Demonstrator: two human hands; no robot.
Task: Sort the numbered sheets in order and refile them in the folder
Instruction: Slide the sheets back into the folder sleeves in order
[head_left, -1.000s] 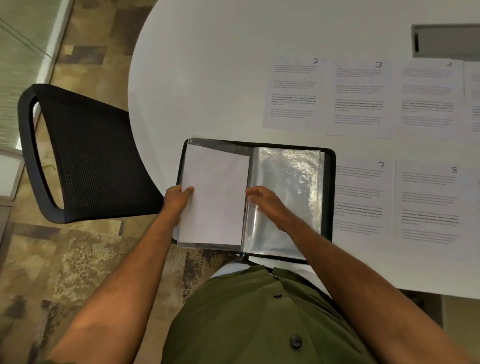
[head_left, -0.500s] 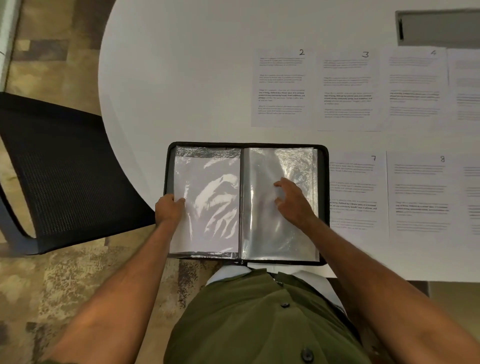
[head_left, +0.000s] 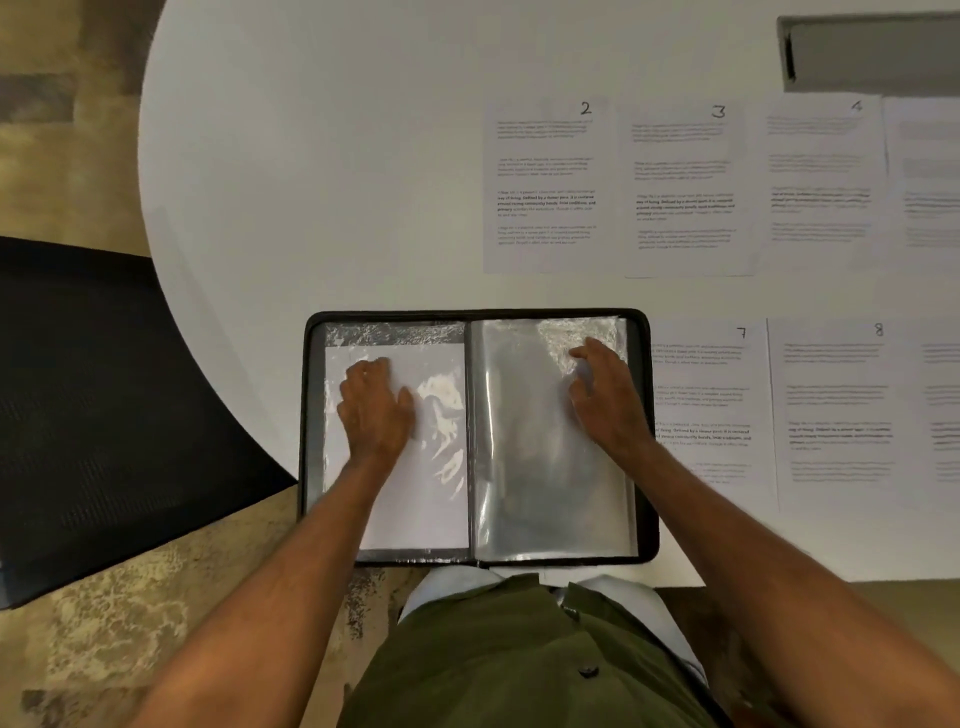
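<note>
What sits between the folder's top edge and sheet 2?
Nothing: in the head view only bare white table lies between the folder and sheet 2. Both hands rest inside the folder.

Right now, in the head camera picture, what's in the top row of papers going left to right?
Sheet 2 → sheet 3 → sheet 4 → one more sheet, cut off at the picture's edge, number not visible.
</note>
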